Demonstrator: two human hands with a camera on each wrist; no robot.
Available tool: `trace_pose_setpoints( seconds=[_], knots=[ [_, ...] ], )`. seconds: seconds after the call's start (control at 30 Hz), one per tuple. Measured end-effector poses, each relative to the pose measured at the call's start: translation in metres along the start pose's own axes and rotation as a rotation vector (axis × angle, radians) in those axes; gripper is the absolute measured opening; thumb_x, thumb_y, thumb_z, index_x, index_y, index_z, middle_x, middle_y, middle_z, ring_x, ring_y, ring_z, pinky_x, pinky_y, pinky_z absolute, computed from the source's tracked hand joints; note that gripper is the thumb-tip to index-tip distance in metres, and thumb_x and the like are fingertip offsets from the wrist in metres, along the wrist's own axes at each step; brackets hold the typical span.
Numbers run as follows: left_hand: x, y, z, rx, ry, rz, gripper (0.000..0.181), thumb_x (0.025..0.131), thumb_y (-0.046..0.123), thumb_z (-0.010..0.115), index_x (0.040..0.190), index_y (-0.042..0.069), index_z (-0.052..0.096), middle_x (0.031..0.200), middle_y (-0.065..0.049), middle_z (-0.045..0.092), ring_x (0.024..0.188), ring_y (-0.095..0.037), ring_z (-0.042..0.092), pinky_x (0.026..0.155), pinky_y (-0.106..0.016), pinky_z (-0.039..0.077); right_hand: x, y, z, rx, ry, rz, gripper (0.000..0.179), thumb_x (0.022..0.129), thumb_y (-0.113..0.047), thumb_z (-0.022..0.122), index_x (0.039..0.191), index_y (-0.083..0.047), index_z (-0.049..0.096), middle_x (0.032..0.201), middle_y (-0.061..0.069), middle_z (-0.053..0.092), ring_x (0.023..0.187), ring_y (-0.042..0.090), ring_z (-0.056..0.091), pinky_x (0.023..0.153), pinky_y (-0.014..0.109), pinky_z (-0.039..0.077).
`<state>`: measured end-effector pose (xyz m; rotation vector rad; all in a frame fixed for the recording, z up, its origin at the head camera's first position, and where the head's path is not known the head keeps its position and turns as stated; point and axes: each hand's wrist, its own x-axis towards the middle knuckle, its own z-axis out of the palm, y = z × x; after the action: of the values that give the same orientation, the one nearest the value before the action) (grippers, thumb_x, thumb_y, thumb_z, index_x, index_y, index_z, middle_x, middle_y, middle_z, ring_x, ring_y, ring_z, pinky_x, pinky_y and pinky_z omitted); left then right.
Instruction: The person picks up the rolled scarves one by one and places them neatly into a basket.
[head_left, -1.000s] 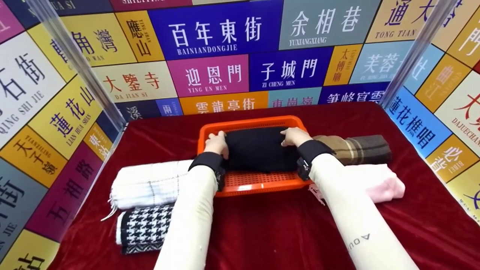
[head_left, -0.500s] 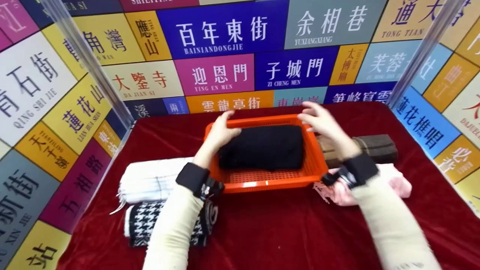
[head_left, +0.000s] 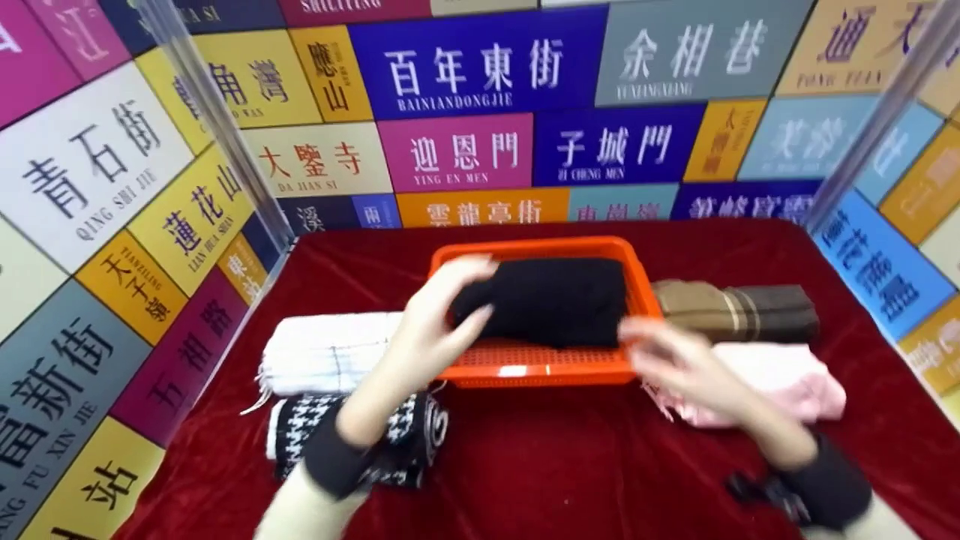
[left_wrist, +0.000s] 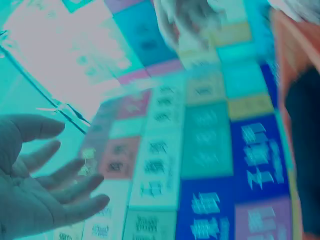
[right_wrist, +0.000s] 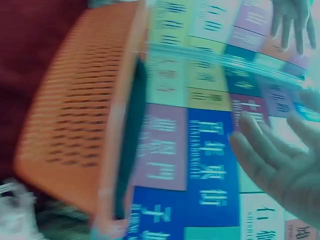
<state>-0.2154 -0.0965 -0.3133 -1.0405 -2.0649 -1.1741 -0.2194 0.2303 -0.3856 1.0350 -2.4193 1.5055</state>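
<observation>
A folded black cloth [head_left: 551, 304] lies inside an orange plastic basket [head_left: 525, 373] on the dark red table cover. My left hand [head_left: 439, 319] is over the basket's left side, its fingers and thumb spread apart and nothing between them. Near the basket's front right corner is my right hand [head_left: 679, 364], blurred, holding nothing. The left wrist view has the left hand [left_wrist: 45, 185] with loosely extended fingers. In the right wrist view the right hand [right_wrist: 280, 155] also has its fingers extended, beside the perforated wall of the basket [right_wrist: 85, 95].
Left of the basket lie a rolled white scarf [head_left: 330, 352] and, nearer me, a black-and-white houndstooth scarf [head_left: 300, 431]. To the right are a brown plaid scarf [head_left: 772, 311] and a pink scarf [head_left: 787, 382]. Sign-patterned walls [head_left: 480, 75] enclose the back and sides.
Both hands have let go of the black cloth, which stays in the basket. They rose and parted, then came back nearer to me. The view has also shifted slightly.
</observation>
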Motion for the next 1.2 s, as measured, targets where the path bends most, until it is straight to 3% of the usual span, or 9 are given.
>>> trace_pose_setpoints(
  seconds=[0.13, 0.3, 0.37, 0.47, 0.57, 0.67, 0.87, 1.07, 1.2],
  knots=[
    [-0.047, -0.026, -0.021, 0.092, -0.171, -0.107, 0.035, 0.081, -0.002, 0.062, 0.116, -0.003, 0.055, 0.116, -0.015, 0.058, 0.111, -0.026, 0.054, 0.097, -0.035, 0.04, -0.044, 0.023, 0.012, -0.076, -0.212, 0.059, 0.033, 0.087, -0.004, 0.058, 0.119, 0.003, 0.053, 0.116, 0.005, 0.06, 0.106, 0.007, 0.056, 0.086, 0.019, 0.046],
    [-0.096, -0.063, -0.057, 0.169, -0.49, -0.42, 0.04, 0.082, 0.006, 0.063, 0.119, -0.004, 0.054, 0.113, -0.019, 0.06, 0.105, -0.033, 0.056, 0.092, -0.045, 0.043, -0.067, 0.036, 0.013, -0.195, -0.39, 0.188, 0.034, 0.089, -0.02, 0.058, 0.119, -0.003, 0.054, 0.109, 0.015, 0.063, 0.101, 0.019, 0.059, 0.081, 0.029, 0.048],
    [-0.115, -0.077, -0.071, 0.233, -0.603, -0.505, 0.048, 0.078, 0.009, 0.067, 0.122, -0.003, 0.052, 0.116, -0.02, 0.059, 0.108, -0.035, 0.054, 0.093, -0.048, 0.041, -0.068, 0.038, 0.012, -0.192, -0.441, 0.208, 0.036, 0.089, -0.022, 0.057, 0.119, -0.003, 0.053, 0.11, 0.017, 0.062, 0.101, 0.02, 0.058, 0.08, 0.029, 0.048],
    [-0.144, -0.093, -0.084, 0.395, -0.72, -0.527, 0.064, 0.069, 0.011, 0.074, 0.127, -0.001, 0.049, 0.12, -0.022, 0.055, 0.108, -0.038, 0.053, 0.091, -0.051, 0.041, -0.067, 0.04, 0.011, -0.163, -0.489, 0.222, 0.037, 0.09, -0.022, 0.056, 0.12, 0.0, 0.052, 0.111, 0.021, 0.06, 0.102, 0.024, 0.058, 0.08, 0.03, 0.049],
    [-0.165, -0.105, -0.089, 0.561, -0.776, -0.508, 0.072, 0.064, 0.014, 0.078, 0.129, 0.003, 0.047, 0.118, -0.02, 0.056, 0.105, -0.038, 0.054, 0.088, -0.053, 0.041, -0.065, 0.04, 0.01, -0.176, -0.517, 0.238, 0.04, 0.09, -0.024, 0.056, 0.12, 0.002, 0.051, 0.111, 0.021, 0.06, 0.103, 0.028, 0.058, 0.082, 0.035, 0.049],
    [-0.172, -0.115, -0.089, 0.605, -0.851, -0.563, 0.079, 0.062, 0.019, 0.081, 0.131, 0.005, 0.046, 0.12, -0.02, 0.055, 0.109, -0.038, 0.051, 0.091, -0.054, 0.038, -0.064, 0.04, 0.009, -0.201, -0.539, 0.238, 0.042, 0.09, -0.026, 0.056, 0.12, 0.002, 0.051, 0.112, 0.02, 0.06, 0.103, 0.032, 0.057, 0.084, 0.041, 0.047],
    [-0.16, -0.132, -0.08, 0.579, -1.058, -0.759, 0.09, 0.055, 0.023, 0.086, 0.132, 0.005, 0.043, 0.126, -0.017, 0.052, 0.115, -0.036, 0.048, 0.097, -0.045, 0.037, -0.06, 0.039, 0.005, -0.202, -0.547, 0.225, 0.042, 0.089, -0.025, 0.057, 0.122, 0.0, 0.051, 0.114, 0.021, 0.059, 0.104, 0.025, 0.057, 0.084, 0.041, 0.047],
    [-0.162, -0.143, -0.075, 0.529, -1.168, -0.803, 0.081, 0.049, 0.022, 0.089, 0.117, 0.01, 0.048, 0.115, -0.008, 0.058, 0.109, -0.027, 0.053, 0.093, -0.039, 0.042, -0.058, 0.04, 0.007, -0.226, -0.551, 0.187, 0.043, 0.089, -0.025, 0.058, 0.122, 0.0, 0.051, 0.114, 0.019, 0.059, 0.103, 0.016, 0.056, 0.082, 0.038, 0.048],
    [-0.175, -0.147, -0.08, 0.502, -1.138, -0.747, 0.076, 0.046, 0.024, 0.089, 0.11, 0.014, 0.049, 0.106, -0.004, 0.061, 0.102, -0.026, 0.056, 0.089, -0.039, 0.045, -0.059, 0.041, 0.009, -0.232, -0.554, 0.159, 0.042, 0.088, -0.024, 0.059, 0.122, 0.0, 0.051, 0.112, 0.018, 0.059, 0.102, 0.013, 0.056, 0.082, 0.038, 0.048]
  ],
)
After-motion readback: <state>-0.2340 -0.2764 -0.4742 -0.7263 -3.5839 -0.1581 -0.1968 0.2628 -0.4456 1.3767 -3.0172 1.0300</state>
